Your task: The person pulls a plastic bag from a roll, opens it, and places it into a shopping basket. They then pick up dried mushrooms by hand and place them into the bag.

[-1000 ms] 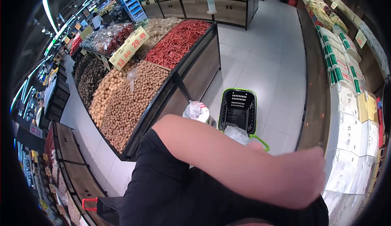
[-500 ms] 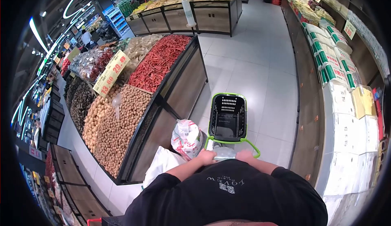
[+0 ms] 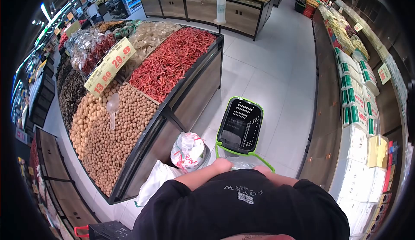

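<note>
My left hand (image 3: pixel 222 165) is closed in front of my body, gripping one side of a clear plastic bag (image 3: pixel 243 162). At the bag's other side, my right hand (image 3: pixel 263 169) is closed on it too, with its fingers partly out of sight. Just ahead of both hands, a black shopping basket (image 3: pixel 237 141) with a bright green rim stands on the floor. Its green handle is folded down towards me, close to my hands. Only the basket's dark slotted walls and bottom show inside.
To the left, a wooden bin holds round brown dried goods (image 3: pixel 116 143), red dried chillies (image 3: pixel 177 60) and a clear scoop (image 3: pixel 113 106). A white-and-red sack (image 3: pixel 189 150) and a white sack (image 3: pixel 158 181) lean beside it. Packaged goods (image 3: pixel 356 147) line the right shelf. A bag roll (image 3: pixel 221 6) stands ahead.
My view has shifted and turned slightly, so the bin looks nearer and the basket appears more slanted. Both hands stay together at the plastic bag in front of my body.
</note>
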Demonstrator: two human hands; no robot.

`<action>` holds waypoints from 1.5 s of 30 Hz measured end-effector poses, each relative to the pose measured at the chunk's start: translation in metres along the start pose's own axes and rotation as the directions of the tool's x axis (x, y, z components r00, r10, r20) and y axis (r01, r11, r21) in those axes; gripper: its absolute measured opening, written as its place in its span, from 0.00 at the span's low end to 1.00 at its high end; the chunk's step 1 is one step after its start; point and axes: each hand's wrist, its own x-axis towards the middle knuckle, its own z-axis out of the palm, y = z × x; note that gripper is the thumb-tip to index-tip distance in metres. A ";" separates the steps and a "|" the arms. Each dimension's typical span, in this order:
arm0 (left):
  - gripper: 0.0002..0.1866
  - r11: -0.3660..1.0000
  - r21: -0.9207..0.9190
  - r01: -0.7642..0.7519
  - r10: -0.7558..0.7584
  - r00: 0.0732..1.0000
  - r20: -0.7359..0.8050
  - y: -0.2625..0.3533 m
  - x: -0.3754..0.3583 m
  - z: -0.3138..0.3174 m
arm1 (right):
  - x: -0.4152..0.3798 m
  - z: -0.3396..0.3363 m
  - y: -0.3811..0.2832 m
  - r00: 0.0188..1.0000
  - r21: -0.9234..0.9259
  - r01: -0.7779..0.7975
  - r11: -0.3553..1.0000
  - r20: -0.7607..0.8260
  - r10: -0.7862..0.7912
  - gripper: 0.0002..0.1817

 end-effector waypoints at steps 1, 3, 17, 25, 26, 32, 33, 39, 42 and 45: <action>0.16 1.000 0.004 -0.005 0.005 1.000 -0.009 -0.005 0.004 -0.009 | 0.006 -0.010 0.003 1.000 -0.016 -0.008 1.000 0.009 0.008 0.23; 0.16 1.000 -0.001 -0.014 0.014 1.000 -0.021 -0.015 0.018 -0.025 | 0.023 -0.022 0.009 0.998 -0.011 0.003 1.000 -0.062 -0.004 0.20; 0.13 0.999 0.024 0.025 -0.024 1.000 -0.007 -0.090 0.080 -0.115 | 0.108 -0.109 0.022 0.991 -0.006 -0.060 0.998 -0.120 0.059 0.19; 0.11 0.995 0.091 -0.031 0.044 0.989 -0.139 -0.125 0.153 -0.163 | 0.152 -0.192 0.064 0.989 0.035 0.098 0.995 -0.113 -0.093 0.20; 0.10 0.992 0.118 -0.033 0.050 0.988 -0.148 -0.131 0.165 -0.175 | 0.161 -0.208 0.070 0.986 0.042 0.110 0.993 -0.133 -0.104 0.20; 0.10 0.982 0.187 -0.031 0.056 0.990 -0.128 -0.162 0.241 -0.233 | 0.165 -0.291 0.087 0.987 0.186 0.015 0.982 -0.157 0.014 0.24; 0.11 0.980 0.194 -0.042 0.069 0.988 -0.136 -0.162 0.250 -0.241 | 0.175 -0.296 0.095 0.987 0.179 0.022 0.984 -0.160 0.008 0.24; 0.09 0.986 0.168 -0.025 0.053 0.984 -0.169 -0.177 0.291 -0.272 | 0.217 -0.329 0.128 0.981 0.171 0.102 0.980 -0.180 -0.070 0.25; 0.09 0.989 0.145 0.006 0.019 0.984 -0.174 -0.184 0.310 -0.285 | 0.233 -0.354 0.140 0.981 0.140 0.092 0.986 -0.181 -0.066 0.25; 0.08 0.993 0.114 -0.007 0.030 0.980 -0.199 -0.198 0.330 -0.296 | 0.237 -0.384 0.146 0.986 0.114 0.071 0.991 -0.160 -0.052 0.25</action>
